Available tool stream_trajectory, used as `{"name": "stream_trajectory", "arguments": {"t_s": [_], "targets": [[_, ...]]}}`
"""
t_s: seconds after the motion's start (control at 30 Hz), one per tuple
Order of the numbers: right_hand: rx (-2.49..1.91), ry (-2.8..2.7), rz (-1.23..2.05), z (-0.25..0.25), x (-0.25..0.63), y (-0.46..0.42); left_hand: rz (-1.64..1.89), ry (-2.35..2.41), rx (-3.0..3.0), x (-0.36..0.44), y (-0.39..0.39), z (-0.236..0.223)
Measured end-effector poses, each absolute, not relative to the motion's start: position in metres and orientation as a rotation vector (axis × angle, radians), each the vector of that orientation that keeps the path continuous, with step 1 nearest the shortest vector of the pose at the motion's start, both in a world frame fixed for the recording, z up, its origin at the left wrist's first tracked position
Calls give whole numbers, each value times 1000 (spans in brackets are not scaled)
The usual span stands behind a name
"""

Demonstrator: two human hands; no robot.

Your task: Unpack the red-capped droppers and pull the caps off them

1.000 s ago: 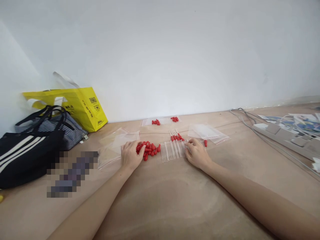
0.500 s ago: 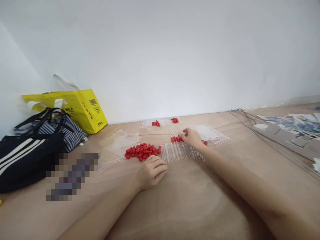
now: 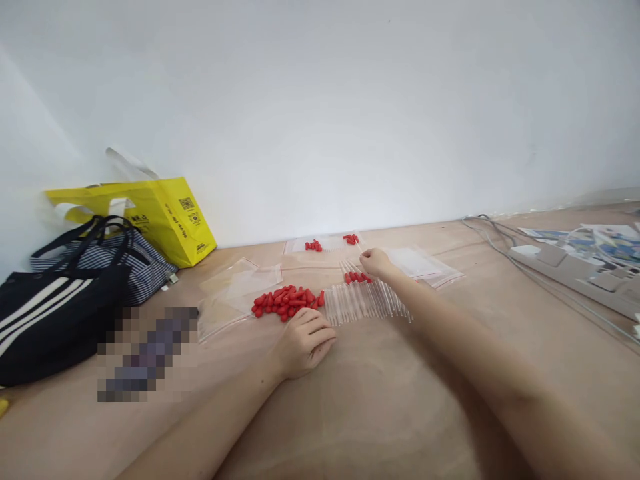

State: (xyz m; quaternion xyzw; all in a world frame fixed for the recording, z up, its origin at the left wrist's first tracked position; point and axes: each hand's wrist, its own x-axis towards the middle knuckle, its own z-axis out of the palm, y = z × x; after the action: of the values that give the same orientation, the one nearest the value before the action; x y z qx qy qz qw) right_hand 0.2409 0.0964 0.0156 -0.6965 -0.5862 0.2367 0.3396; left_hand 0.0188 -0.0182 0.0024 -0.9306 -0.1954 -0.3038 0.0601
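Observation:
My left hand (image 3: 307, 343) rests on the table with its fingers loosely curled, and nothing shows in them. Just beyond it lies a heap of red rubber bulbs (image 3: 287, 301). To the right of the heap, clear glass dropper tubes (image 3: 357, 303) lie side by side in a row. My right hand (image 3: 376, 262) is raised behind the row, its fingertips pinched. A thin pale tip (image 3: 359, 247) sticks out from them, apparently of a glass dropper whose other end my fingers hide. Below that hand lie several droppers with red bulbs fitted (image 3: 357, 277), their tips pointing away.
Flat clear zip bags lie on the left (image 3: 223, 300) and right (image 3: 425, 265). Another bag with red-bulbed droppers (image 3: 330, 244) lies near the wall. A yellow bag (image 3: 175, 220) and a dark bag (image 3: 65, 320) stand left. Right are a power strip (image 3: 570, 273) and cables.
My right hand has lifted away and slightly forward from the red-bulbed droppers, a thin tip now showing at its fingers. My left hand stays in place.

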Motion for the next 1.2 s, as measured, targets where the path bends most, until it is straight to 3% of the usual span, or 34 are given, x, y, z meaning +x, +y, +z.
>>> {"name": "stream_trajectory", "arguments": {"t_s": [0.17, 0.3, 0.57, 0.67, 0.9, 1.0, 1.2], "targets": [[-1482, -1511, 666, 13, 250, 42, -947, -692, -2722, 22, -18, 2], [-1018, -1456, 1050, 6, 249, -4, -974, -827, -2592, 26, -18, 2], [-883, -1574, 1293, -7, 228, -33, -993, -812, -2577, 33, -20, -2], [-922, -1704, 1063, -11, 239, -31, -1001, -863, -2530, 32, -19, -2], [-805, -2100, -416, -16, 243, -29, -984, -809, -2499, 36, -21, 0], [-762, -2117, -631, -19, 235, -27, -955, -794, -2502, 37, -21, -1], [-786, -2164, -675, -21, 234, -27, -863, -865, -2531, 39, -19, -4]]}}
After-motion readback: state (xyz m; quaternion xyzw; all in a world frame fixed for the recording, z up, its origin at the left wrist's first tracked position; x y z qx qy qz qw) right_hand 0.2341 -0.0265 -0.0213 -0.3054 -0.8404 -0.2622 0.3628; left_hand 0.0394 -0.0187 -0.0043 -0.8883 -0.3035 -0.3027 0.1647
